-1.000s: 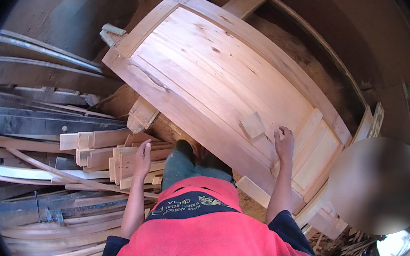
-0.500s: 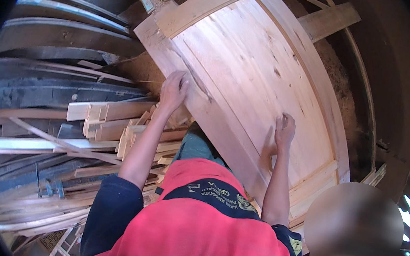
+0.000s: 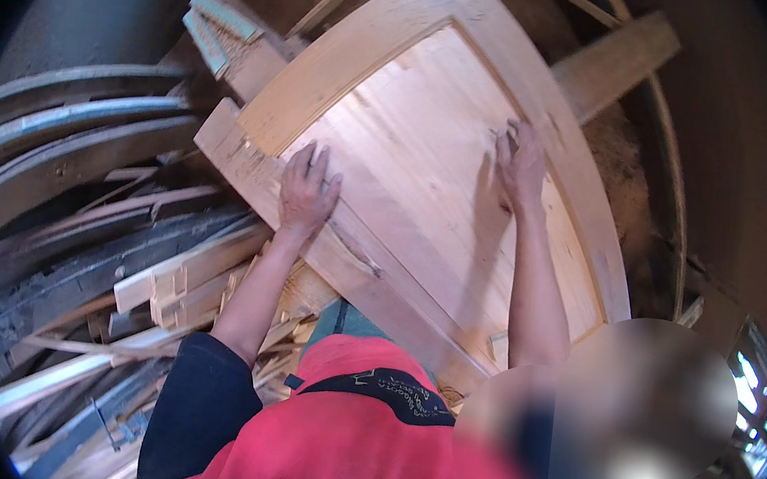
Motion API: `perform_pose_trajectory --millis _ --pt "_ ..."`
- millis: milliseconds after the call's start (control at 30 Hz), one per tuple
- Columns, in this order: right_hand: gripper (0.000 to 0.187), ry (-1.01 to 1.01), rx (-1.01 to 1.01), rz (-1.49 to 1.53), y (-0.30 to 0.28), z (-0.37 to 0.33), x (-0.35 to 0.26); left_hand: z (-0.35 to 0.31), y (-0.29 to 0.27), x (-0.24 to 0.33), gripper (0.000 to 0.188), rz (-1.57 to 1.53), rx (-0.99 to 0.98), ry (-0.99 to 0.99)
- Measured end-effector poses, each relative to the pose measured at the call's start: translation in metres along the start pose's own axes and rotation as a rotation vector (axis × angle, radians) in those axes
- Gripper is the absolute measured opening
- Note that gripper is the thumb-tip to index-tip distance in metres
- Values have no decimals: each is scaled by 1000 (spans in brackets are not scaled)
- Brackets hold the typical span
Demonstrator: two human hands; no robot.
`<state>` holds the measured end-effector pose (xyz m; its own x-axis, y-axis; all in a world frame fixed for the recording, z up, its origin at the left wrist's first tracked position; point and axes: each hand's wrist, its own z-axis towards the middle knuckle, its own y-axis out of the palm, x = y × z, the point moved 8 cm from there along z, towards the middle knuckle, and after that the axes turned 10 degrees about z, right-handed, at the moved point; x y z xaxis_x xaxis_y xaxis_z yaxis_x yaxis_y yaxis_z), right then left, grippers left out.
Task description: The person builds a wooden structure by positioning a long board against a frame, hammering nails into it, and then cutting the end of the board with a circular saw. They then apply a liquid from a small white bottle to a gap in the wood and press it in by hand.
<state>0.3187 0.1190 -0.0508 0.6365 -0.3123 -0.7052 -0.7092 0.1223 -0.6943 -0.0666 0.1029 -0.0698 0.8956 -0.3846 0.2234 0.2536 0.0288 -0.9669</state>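
Reaches with the left forearm from 8 o'clock on a slant toward 1 o'clock, bare below the elbow. Lays the left hand at 10 o'clock, palm down, fingers slightly spread and bent at the joints. Stretches the right forearm from 4 o'clock up toward nearly 12 o'clock, farther out than the left. Holds the right hand at 2 o'clock, fingers curved toward 11 o'clock, grip hard to make out. Bends the right wrist slightly.
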Motion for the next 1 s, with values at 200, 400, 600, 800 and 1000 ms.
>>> perform_pose_trajectory --millis 200,400,600,800,1000 --pt "32 -353 129 -86 65 78 -59 -1 5 -6 61 14 -50 -31" --pt "31 -239 298 -262 93 101 -62 1 7 -7 66 33 -74 -54" --pt "50 3 469 -365 105 108 -69 3 10 -8 66 27 -56 -45" --pt "56 117 471 -400 109 109 -66 2 11 -10 64 11 -40 -33" --pt "53 124 441 -442 114 107 -68 -1 10 -11 65 5 -46 -25"
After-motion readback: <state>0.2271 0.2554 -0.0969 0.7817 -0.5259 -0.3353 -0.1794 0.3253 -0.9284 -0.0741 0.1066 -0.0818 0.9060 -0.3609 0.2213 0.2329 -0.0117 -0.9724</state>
